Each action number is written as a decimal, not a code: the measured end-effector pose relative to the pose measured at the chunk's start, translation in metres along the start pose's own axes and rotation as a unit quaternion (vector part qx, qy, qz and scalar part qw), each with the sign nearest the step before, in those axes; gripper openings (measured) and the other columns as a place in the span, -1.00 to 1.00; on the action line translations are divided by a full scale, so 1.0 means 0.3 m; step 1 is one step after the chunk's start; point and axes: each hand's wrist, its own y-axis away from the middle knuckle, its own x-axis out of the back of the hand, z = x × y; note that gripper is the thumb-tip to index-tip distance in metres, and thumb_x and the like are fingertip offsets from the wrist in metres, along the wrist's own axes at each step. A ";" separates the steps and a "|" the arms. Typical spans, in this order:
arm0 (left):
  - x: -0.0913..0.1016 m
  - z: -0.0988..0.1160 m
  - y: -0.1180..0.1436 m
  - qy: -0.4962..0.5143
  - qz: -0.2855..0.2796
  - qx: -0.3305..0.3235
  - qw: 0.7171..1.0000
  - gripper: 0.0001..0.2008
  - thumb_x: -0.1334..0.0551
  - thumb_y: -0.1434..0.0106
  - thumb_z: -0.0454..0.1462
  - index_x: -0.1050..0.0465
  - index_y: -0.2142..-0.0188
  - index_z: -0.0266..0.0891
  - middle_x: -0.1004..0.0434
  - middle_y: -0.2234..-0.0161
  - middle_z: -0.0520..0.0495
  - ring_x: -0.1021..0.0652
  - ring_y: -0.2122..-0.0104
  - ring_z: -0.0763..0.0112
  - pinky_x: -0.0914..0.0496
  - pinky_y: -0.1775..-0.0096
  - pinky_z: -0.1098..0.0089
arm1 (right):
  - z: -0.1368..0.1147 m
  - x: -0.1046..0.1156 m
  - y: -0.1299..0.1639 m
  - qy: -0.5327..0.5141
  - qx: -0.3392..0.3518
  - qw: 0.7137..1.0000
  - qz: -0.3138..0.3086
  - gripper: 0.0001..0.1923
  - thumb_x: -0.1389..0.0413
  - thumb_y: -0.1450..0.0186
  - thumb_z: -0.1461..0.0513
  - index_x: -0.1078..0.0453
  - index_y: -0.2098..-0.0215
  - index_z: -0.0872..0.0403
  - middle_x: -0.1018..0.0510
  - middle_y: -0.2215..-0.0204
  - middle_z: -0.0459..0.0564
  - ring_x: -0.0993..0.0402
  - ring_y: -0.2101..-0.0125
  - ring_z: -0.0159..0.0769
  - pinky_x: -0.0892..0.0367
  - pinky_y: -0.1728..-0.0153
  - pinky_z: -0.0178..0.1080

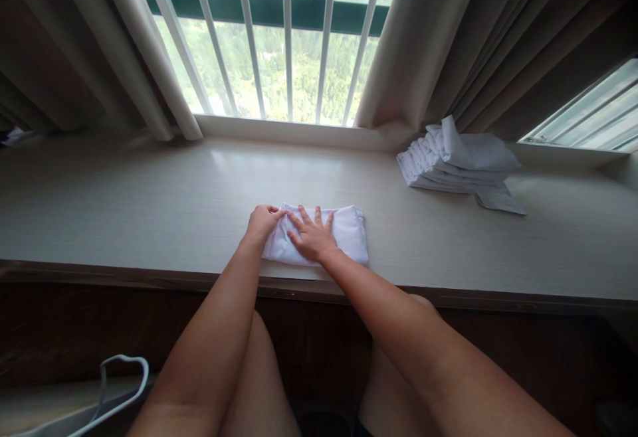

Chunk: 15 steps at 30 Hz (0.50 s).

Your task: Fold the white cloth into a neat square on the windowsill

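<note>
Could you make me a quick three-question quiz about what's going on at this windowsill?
1. True or false: the right hand lies flat on the folded white cloth.
2. Where is the stack of folded cloths? A) left of the hands B) right of the hands C) on the floor
3. What does the left hand pinch?

Key: 1 true; 2 B; 3 the cloth's left edge.
</note>
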 end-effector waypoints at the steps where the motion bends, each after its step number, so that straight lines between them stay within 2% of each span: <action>1: -0.005 0.004 -0.007 -0.003 0.006 -0.002 1.000 -0.66 -0.38 -0.19 -0.06 -0.62 0.20 -0.30 -0.67 0.26 -0.15 -0.61 0.27 0.29 -0.40 0.22 0.39 | 0.001 -0.003 -0.001 -0.001 0.000 1.000 0.002 -0.30 0.33 -0.48 -0.23 0.34 -0.53 -0.43 0.34 -0.55 -0.27 0.48 -0.50 0.39 0.51 -0.33 0.58; 9: -0.016 0.012 -0.025 -0.020 0.032 0.013 0.999 -0.73 -0.35 -0.22 -0.15 -0.59 0.16 -0.28 -0.66 0.22 -0.17 -0.59 0.26 0.32 -0.39 0.17 0.40 | 0.010 -0.016 -0.011 -0.015 0.008 1.000 0.011 -0.30 0.33 -0.47 -0.25 0.33 -0.52 -0.45 0.33 -0.55 -0.29 0.51 -0.50 0.41 0.56 -0.32 0.58; 12: 0.005 -0.006 0.001 -0.020 0.022 0.025 0.999 -0.63 -0.39 -0.18 -0.05 -0.59 0.15 -0.28 -0.66 0.25 -0.16 -0.58 0.29 0.30 -0.38 0.23 0.40 | 0.013 -0.016 -0.011 -0.024 0.011 1.000 0.012 -0.31 0.34 -0.47 -0.25 0.29 -0.52 -0.47 0.30 -0.55 -0.28 0.52 -0.50 0.40 0.58 -0.32 0.57; 15: 0.027 -0.031 0.033 -0.013 -0.016 0.040 0.999 -0.52 -0.46 -0.07 0.01 -0.59 0.14 -0.29 -0.62 0.36 -0.10 -0.56 0.39 0.32 -0.35 0.34 0.41 | 0.013 -0.013 -0.009 -0.028 0.010 1.000 0.010 -0.31 0.35 -0.47 -0.26 0.28 -0.52 -0.47 0.29 -0.55 -0.27 0.52 -0.50 0.39 0.60 -0.31 0.57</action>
